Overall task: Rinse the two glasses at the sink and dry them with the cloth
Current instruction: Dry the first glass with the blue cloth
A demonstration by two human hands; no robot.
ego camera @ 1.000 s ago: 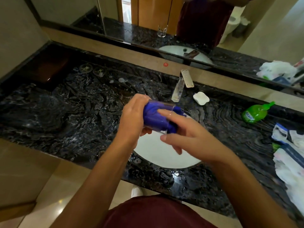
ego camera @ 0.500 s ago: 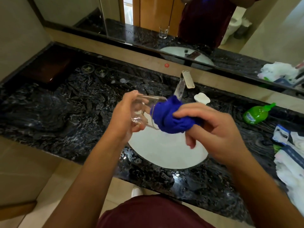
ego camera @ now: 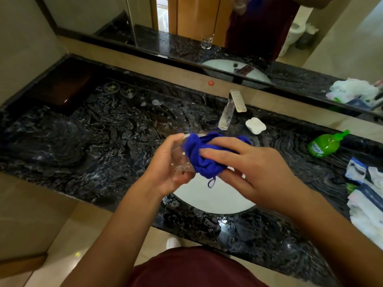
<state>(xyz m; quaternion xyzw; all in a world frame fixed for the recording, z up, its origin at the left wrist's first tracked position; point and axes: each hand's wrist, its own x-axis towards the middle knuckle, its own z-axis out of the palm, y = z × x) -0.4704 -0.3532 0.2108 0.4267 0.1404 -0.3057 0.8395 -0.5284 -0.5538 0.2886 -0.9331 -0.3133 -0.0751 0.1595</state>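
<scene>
Both grips are busy above the white sink (ego camera: 215, 198), set into the front edge of the dark marble counter (ego camera: 83, 141): the left hand (ego camera: 165, 168) curls around a clear glass (ego camera: 179, 160) lying on its side, while the right hand (ego camera: 255, 168) pinches a bunched blue cloth (ego camera: 204, 158) against the glass's mouth. Along the counter's back edge stand a faucet (ego camera: 229, 112) and white soap dish (ego camera: 255, 125); a green bottle (ego camera: 324, 145) lies toward the right end.

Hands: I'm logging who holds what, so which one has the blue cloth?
The right hand grips the bunched blue cloth at the glass's mouth; the left hand holds only the clear glass.
</scene>
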